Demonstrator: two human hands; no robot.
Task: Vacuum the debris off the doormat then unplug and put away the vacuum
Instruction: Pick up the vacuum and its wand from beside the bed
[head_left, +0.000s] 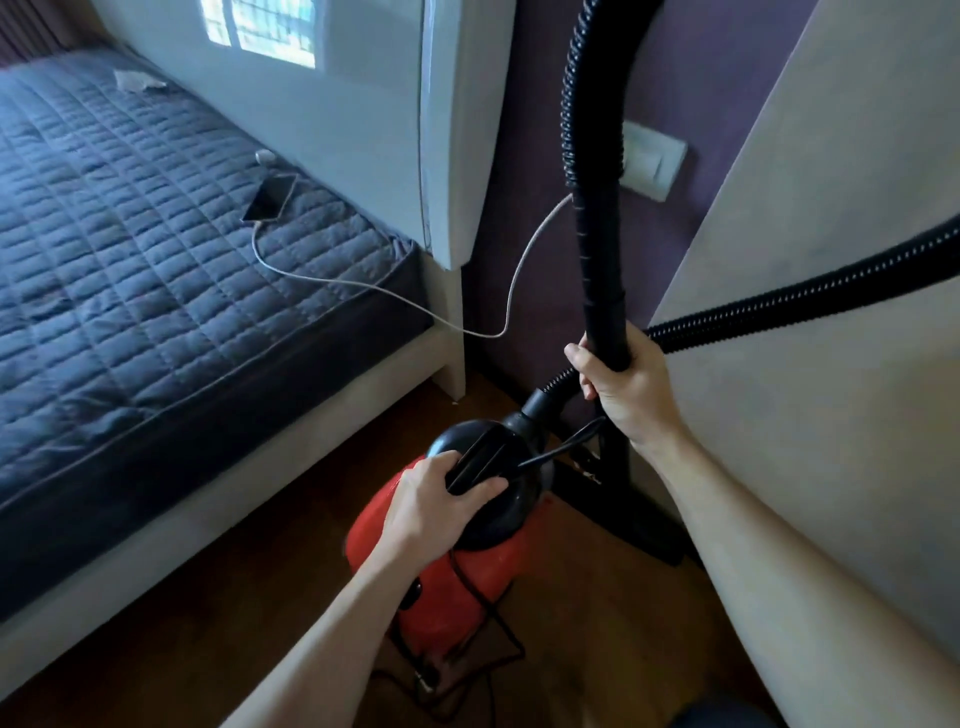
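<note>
Gripping the vacuum (441, 613) by its handle (478, 453), we have the left hand (441, 499) curled tight round that bar and the right hand (623, 389) clamped round the wand (597, 270). The vacuum hangs or stands low, just right of the bed (130, 312) and near its corner leg; whether it touches the floor we cannot tell. Its body runs straight down from the left hand, while the wand rises almost upright further right of the bed, the hose (779, 297) looping overhead. No doormat shows. We judge this the putting-away stage: the left hand, nearer the body, does the carrying, the right steers the wand. Loose cord (563, 440) may snag.
</note>
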